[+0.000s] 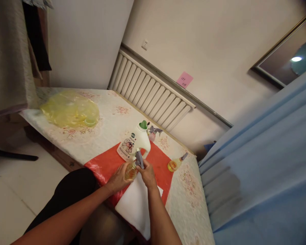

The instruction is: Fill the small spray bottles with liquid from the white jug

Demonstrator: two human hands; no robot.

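Note:
My left hand (119,177) is wrapped round the body of a clear spray bottle (130,172) with yellowish liquid inside. At the bottle's neck, my right hand (147,173) has its fingers closed on the grey spray head (139,159). Just behind them stands a large white jug (134,144) with a printed label, a handle and a green inside at its mouth. Under my hands lie a red plastic sheet (104,165) and a folded white cloth (136,204).
A second spray bottle with yellow liquid (173,165) stands to the right, and a pinkish spray bottle (152,135) is behind the jug. A yellow plastic bag (70,109) and a light green lid (90,122) lie at the left. A radiator (153,90) lines the far wall; a blue curtain (260,163) hangs at right.

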